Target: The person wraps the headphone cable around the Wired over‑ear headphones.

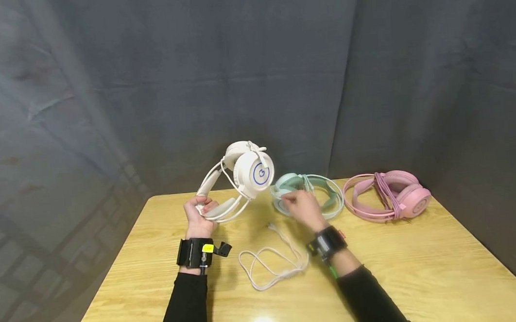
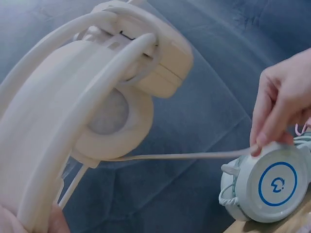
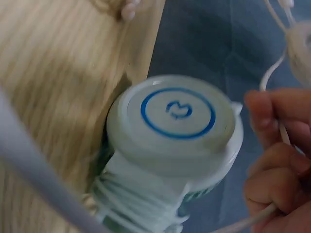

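Note:
White headphones (image 1: 253, 173) are held up over the left part of the table, their ear cups pointing up and away. My left hand (image 1: 199, 217) grips them by the headband. A thin white cable (image 2: 184, 156) stretches from an ear cup toward my right hand (image 1: 305, 209), which pinches it between thumb and fingers. That hand is blurred in the head view and hovers by the mint green headphones (image 2: 277, 184). In the right wrist view the cable passes through the curled fingers (image 3: 272, 189). More white cable (image 1: 261, 289) lies in loose loops on the table.
Pink headphones (image 1: 415, 201) with a bundled cable lie at the back right, beside the green pair, whose cable is also bundled. Everything stands on a light wooden table (image 1: 421, 269). A dark grey cloth (image 1: 219, 85) hangs behind it and along both sides.

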`<state>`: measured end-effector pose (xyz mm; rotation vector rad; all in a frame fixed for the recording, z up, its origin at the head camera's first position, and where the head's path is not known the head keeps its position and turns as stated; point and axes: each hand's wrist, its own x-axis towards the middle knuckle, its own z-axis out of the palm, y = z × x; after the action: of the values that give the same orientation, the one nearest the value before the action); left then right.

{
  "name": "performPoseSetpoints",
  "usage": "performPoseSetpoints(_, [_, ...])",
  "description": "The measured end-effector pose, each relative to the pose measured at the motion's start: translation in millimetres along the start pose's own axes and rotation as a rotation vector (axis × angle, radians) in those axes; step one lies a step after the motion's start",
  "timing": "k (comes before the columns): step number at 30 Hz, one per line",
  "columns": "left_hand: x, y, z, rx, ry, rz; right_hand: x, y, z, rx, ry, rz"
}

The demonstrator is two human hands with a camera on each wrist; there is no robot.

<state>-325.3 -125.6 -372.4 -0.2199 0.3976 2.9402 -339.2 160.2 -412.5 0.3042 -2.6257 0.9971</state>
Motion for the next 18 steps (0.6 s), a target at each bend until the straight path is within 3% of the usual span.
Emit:
performPoseSetpoints(5, [-1.8,-1.7,2.4,-0.014,0.030,-0.006,-5,-17,15,-0.155,-0.067,-0.157])
performPoseSetpoints(8, [-3.4,-3.3,2.8,-0.010,0.036,-0.024,-8,-25,25,-0.186,-0.093,-0.191])
performPoseSetpoints(13, [-5.2,-7.7,3.4,-0.007,0.041,-0.092,-11,-30,36,-0.158,-0.109,-0.128])
performPoseSetpoints(18, [-4.2,-10.7,6.5,0.004,-0.011,-0.129,-9,-24,40,-0.104,-0.067,-0.078])
